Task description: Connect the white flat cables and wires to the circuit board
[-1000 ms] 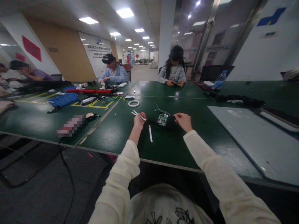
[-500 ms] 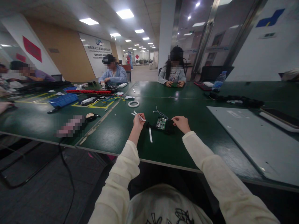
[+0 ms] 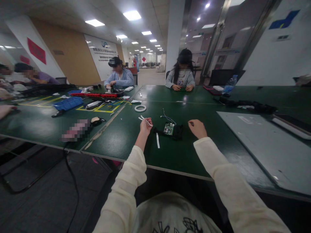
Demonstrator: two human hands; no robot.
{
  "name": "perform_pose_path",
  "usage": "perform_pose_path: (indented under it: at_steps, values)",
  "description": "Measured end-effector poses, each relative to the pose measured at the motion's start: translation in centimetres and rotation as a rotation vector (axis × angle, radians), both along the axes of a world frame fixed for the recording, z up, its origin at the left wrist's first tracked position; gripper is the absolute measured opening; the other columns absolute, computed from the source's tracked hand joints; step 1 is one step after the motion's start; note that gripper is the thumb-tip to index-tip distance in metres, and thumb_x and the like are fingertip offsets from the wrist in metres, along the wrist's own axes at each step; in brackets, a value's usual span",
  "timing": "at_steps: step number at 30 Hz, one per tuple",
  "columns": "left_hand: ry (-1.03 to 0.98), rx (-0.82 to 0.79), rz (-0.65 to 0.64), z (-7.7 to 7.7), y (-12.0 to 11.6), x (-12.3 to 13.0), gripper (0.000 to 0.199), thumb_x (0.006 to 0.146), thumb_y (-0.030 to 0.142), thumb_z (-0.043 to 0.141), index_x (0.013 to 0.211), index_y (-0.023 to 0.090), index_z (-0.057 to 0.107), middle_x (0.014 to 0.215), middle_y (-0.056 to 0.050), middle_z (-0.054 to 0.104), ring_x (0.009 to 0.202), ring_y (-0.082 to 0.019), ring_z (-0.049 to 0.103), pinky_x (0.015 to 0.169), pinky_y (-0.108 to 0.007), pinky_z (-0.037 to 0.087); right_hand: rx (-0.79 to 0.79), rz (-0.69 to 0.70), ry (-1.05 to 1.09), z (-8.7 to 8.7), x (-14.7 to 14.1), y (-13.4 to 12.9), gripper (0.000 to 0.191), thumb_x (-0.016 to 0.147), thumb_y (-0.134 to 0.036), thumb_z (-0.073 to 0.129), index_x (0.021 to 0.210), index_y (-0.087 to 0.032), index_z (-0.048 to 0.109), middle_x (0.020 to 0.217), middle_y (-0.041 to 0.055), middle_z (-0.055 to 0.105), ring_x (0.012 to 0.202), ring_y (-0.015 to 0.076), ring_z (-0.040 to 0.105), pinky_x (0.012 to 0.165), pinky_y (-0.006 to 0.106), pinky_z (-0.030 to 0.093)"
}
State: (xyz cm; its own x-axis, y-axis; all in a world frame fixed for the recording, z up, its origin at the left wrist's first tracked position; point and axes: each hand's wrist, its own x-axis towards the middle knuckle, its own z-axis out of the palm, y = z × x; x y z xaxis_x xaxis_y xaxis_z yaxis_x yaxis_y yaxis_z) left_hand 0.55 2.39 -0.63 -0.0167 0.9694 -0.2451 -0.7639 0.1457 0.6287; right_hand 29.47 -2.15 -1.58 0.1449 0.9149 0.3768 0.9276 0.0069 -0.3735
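Observation:
My left hand [image 3: 146,125] is closed on thin white strips [image 3: 141,118], whose ends stick out past the fingers. Just right of it a green circuit board [image 3: 168,128] with a thin grey cable [image 3: 169,118] lies on a black piece [image 3: 178,132]. Another white strip [image 3: 157,141] lies on the table in front of the board. Off to the right, my right hand [image 3: 198,128] is above the table with thumb and fingertips pressed together, apart from the black piece; anything between them is too small to make out.
A white tape ring [image 3: 140,108] lies beyond my left hand on the green table [image 3: 126,136]. A blue tray [image 3: 68,103] stands at left, a grey panel [image 3: 257,145] at right. Two people sit across the table, near a bottle [image 3: 229,84].
My right hand has moved right, away from the black piece beside the board. My left hand keeps its grip on the white strips. The view has shifted slightly.

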Motion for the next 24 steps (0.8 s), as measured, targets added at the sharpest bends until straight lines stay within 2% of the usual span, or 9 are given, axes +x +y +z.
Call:
perform_pose_path:
  at_steps: [4,7,12,15,19,22,24]
  values:
    - [0.001,-0.029,-0.029,0.1,0.0,0.0,0.022,0.081,0.015,0.039,0.067,0.012,0.055,0.049,0.001,0.047,0.043,-0.006,0.046,0.044,-0.016,0.035,-0.017,-0.055,0.024,-0.3,1.5,-0.3,0.028,0.081,-0.026,0.046,0.098,-0.012,0.064,0.098,0.0123,0.061,0.087,0.0197,0.059,0.079,0.032,0.044]
    - [0.000,-0.039,-0.027,0.0,0.0,0.0,0.021,0.081,0.014,0.039,0.067,0.011,0.055,0.049,0.001,0.047,0.043,-0.006,0.046,0.043,-0.016,0.035,0.007,0.043,0.116,0.2,0.4,-0.5,0.028,0.081,-0.026,0.046,0.101,-0.014,0.062,0.099,0.0103,0.061,0.087,0.0173,0.059,0.081,0.030,0.044]
    - [0.000,-0.049,-0.021,-0.1,0.3,-0.1,0.017,0.078,0.012,0.042,0.066,0.011,0.055,0.049,0.001,0.048,0.041,-0.005,0.045,0.042,-0.015,0.034,0.066,0.368,0.173,2.6,-4.9,-2.1,0.026,0.082,-0.029,0.047,0.102,-0.016,0.061,0.099,0.0075,0.060,0.087,0.0157,0.057,0.077,0.029,0.047]
    - [0.001,-0.048,-0.022,-0.2,0.4,-0.2,0.017,0.077,0.012,0.042,0.066,0.011,0.055,0.049,0.001,0.048,0.041,-0.005,0.045,0.042,-0.016,0.034,-0.015,0.552,0.106,3.9,-8.8,-3.9,0.026,0.083,-0.035,0.048,0.098,-0.019,0.062,0.091,0.0048,0.062,0.078,0.0151,0.058,0.070,0.028,0.047]
    - [-0.003,-0.041,-0.027,-0.2,0.3,-0.1,0.018,0.078,0.012,0.041,0.066,0.011,0.055,0.049,0.002,0.047,0.042,-0.005,0.045,0.043,-0.016,0.034,-0.149,0.590,0.164,3.6,-13.1,-5.5,0.024,0.080,-0.036,0.053,0.098,-0.021,0.061,0.077,0.0031,0.064,0.068,0.0143,0.059,0.063,0.026,0.046]
    - [-0.001,-0.038,-0.028,-0.1,0.1,-0.1,0.016,0.077,0.014,0.043,0.066,0.012,0.054,0.050,0.002,0.047,0.042,-0.005,0.045,0.043,-0.015,0.033,-0.192,0.626,0.305,2.6,-14.9,-5.8,0.030,0.077,-0.024,0.058,0.106,-0.020,0.057,0.079,0.0030,0.065,0.069,0.0136,0.060,0.066,0.026,0.047]
    - [0.002,-0.036,-0.028,-0.1,0.0,-0.1,0.015,0.077,0.013,0.043,0.066,0.012,0.054,0.050,0.002,0.046,0.041,-0.004,0.044,0.043,-0.015,0.033,-0.208,0.639,0.390,2.2,-15.4,-5.7,0.031,0.075,-0.019,0.059,0.106,-0.020,0.058,0.081,0.0030,0.065,0.071,0.0132,0.061,0.068,0.026,0.048]
